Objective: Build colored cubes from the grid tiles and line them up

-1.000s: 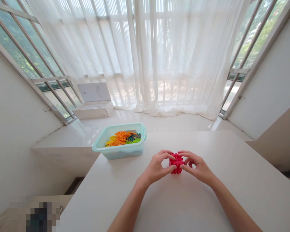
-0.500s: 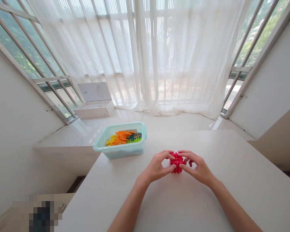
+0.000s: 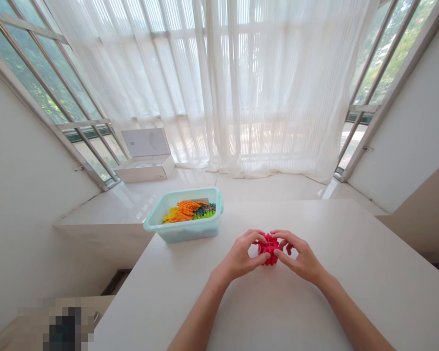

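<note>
A small red cube of interlocking plastic pieces (image 3: pixel 269 249), with notched edges and openings in its faces, is between my two hands over the white table (image 3: pixel 296 312). My left hand (image 3: pixel 243 253) pinches its left side, thumb at the front and fingers on the top. On the other side my right hand (image 3: pixel 298 253) grips it, with the thumb on the near face and the index finger along the top far edge. The cube's far side and underside are hidden.
Left of my hands, a light-blue plastic basket (image 3: pixel 190 234) holds orange, yellow, green and dark pieces. Behind it, an open white box (image 3: pixel 144 168) stands on the window ledge (image 3: pixel 278 185). White curtains (image 3: pixel 263 97) hang at the back.
My fingers have shifted slightly on the red cube, which looks a little turned. The whole view has moved slightly; the basket and box stay where they were.
</note>
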{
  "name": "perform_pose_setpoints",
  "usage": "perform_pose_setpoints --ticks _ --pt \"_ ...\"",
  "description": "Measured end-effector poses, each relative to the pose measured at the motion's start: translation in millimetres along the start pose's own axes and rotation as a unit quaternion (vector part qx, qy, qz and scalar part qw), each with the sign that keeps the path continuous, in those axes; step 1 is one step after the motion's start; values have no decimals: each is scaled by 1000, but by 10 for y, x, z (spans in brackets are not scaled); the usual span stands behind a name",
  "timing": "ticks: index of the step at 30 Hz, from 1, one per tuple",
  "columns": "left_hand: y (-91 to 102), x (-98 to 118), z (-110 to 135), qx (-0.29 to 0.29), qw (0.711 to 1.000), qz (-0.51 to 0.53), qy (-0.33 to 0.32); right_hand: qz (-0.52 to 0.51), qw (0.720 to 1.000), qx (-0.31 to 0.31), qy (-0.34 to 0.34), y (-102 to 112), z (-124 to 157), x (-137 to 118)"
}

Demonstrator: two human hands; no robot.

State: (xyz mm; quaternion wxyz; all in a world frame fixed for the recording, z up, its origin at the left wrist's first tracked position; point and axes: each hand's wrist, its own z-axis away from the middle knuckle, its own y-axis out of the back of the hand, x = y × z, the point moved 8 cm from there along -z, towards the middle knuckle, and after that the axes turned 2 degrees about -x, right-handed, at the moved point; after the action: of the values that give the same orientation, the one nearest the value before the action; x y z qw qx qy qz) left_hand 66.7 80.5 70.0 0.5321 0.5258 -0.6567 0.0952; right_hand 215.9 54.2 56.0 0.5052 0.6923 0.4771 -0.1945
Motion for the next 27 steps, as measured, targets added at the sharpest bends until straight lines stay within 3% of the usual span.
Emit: perform_pose_setpoints --ticks 5,8,13,16,19,22,27 --pt "-1 -20 21 2 1000 -22 13 3 1000 13 -18 46 13 57" --pt "153 -9 37 46 998 -31 11 -6 998 41 -49 134 27 144" --pt "815 72 50 176 973 -147 -1 -34 995 78 -55 222 26 186" --pt "1293 61 22 218 935 -274 50 -36 995 75 -55 199 21 170" --pt "1593 -130 -38 147 903 -368 169 -32 996 67 -54 170 21 155" --pt "1680 -392 -21 26 876 -392 281 -29 996 66 -50 169 17 141" --pt "1658 -533 -32 -34 884 -351 307 -30 996 72 -46 190 -2 112"
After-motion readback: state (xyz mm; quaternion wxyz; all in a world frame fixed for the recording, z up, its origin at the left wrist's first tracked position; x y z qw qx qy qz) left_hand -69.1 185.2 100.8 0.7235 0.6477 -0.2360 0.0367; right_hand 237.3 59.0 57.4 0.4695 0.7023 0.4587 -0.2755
